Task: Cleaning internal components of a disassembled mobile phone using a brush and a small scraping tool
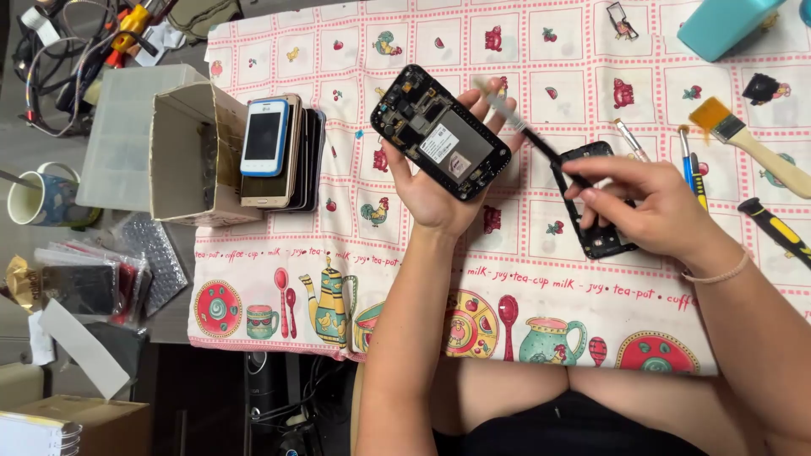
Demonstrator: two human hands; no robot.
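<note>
My left hand (435, 190) holds an opened black phone (439, 131) with its back off, circuit parts and a grey shield showing, raised above the patterned tablecloth (338, 245). My right hand (655, 207) grips a thin black tool (528, 135) like a pen. Its blurred light tip points toward the phone's upper right edge. Under my right hand a black plastic phone frame (596, 241) lies on the cloth.
A stack of phones (279, 152) leans from an open cardboard box (190, 152) at left. A paintbrush (748, 143), screwdrivers (773, 228), small tools (688, 165) and a teal block (726, 25) lie at right. A mug (38, 198) and cables (76, 51) sit far left.
</note>
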